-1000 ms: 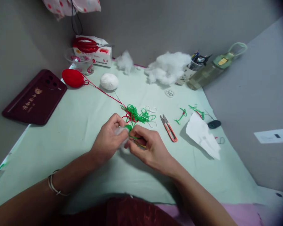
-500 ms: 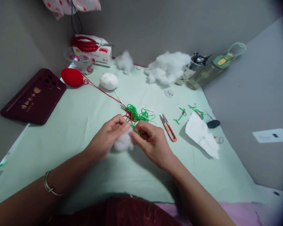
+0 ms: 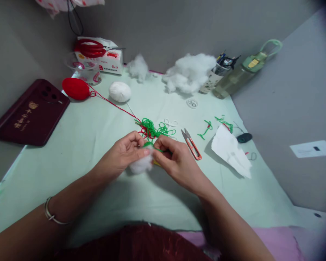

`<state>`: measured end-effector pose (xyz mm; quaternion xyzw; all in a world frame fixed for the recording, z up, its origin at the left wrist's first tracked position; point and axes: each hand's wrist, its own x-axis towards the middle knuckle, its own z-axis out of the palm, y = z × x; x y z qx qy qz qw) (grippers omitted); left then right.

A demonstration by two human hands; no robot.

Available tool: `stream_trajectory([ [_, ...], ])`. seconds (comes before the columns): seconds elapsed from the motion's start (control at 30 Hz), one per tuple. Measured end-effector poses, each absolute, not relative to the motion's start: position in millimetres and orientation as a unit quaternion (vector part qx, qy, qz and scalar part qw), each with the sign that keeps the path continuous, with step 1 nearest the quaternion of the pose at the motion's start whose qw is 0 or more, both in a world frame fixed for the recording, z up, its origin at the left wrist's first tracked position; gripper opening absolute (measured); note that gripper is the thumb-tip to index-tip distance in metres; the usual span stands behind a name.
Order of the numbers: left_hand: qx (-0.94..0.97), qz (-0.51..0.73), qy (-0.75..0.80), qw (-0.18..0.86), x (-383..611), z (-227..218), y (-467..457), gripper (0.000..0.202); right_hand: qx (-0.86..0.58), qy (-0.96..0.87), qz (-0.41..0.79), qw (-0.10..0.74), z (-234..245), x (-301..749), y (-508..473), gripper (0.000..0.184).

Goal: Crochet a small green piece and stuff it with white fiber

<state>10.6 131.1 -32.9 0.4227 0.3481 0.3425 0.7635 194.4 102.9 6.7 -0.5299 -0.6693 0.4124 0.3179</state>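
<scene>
My left hand [image 3: 126, 150] is closed on a small green crocheted piece [image 3: 148, 144], with white fibre stuffing [image 3: 140, 166] bunched against it below the thumb. My right hand [image 3: 175, 157] pinches close beside it, and a strand of green yarn [image 3: 159, 150] runs into its fingers. A bit of something yellow [image 3: 157, 164] shows beneath the right fingertips; its kind is mostly hidden. Just beyond both hands lies a tangle of green yarn [image 3: 149, 127] mixed with red and white strands. Orange-handled thread snips [image 3: 191, 145] rest to the right of my right hand.
Red yarn [image 3: 76, 88] and a white yarn ball [image 3: 120, 91] sit at left, near a maroon phone [image 3: 31, 112]. More stuffing [image 3: 190, 72], a pen cup [image 3: 213, 79] and a green bottle [image 3: 236, 78] stand at the back. Torn white paper [image 3: 230, 150] lies right.
The view has shifted slightly, so the table things sit a little further left and higher. Between my fingers more of the green piece shows, and the yellow bit has come into sight.
</scene>
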Motion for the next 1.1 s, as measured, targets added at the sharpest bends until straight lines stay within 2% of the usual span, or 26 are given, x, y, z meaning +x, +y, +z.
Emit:
stream_trajectory([
  [0.13, 0.511, 0.410, 0.425, 0.624, 15, -34, 129, 0.024, -0.508, -0.685, 0.441, 0.281, 9, 189, 97, 0.016],
  [0.23, 0.540, 0.454, 0.466, 0.535, 19, -31, 126, 0.026, -0.498, -0.707, 0.409, 0.292, 5, 181, 94, 0.019],
  [0.4, 0.444, 0.398, 0.424, 0.682, 17, -26, 123, 0.022, -0.526, -0.736, 0.264, 0.336, -7, 179, 97, 0.020],
  [0.53, 0.440, 0.420, 0.389, 0.692, 15, -27, 121, 0.018, -0.571, -0.696, 0.237, 0.366, -10, 186, 104, 0.026],
  [0.63, 0.450, 0.422, 0.371, 0.695, 14, -31, 123, 0.021, -0.586, -0.665, 0.281, 0.368, -9, 188, 106, 0.027],
  [0.77, 0.444, 0.413, 0.378, 0.700, 13, -33, 127, 0.031, -0.547, -0.646, 0.394, 0.358, -4, 188, 104, 0.020],
  [0.97, 0.520, 0.462, 0.451, 0.559, 18, -34, 122, 0.025, -0.504, -0.649, 0.463, 0.331, 3, 183, 98, 0.018],
  [1.03, 0.534, 0.479, 0.455, 0.527, 21, -36, 118, 0.024, -0.493, -0.607, 0.510, 0.358, -2, 182, 101, 0.022],
  [1.1, 0.524, 0.489, 0.445, 0.538, 23, -38, 116, 0.024, -0.485, -0.553, 0.559, 0.382, -8, 181, 105, 0.025],
])
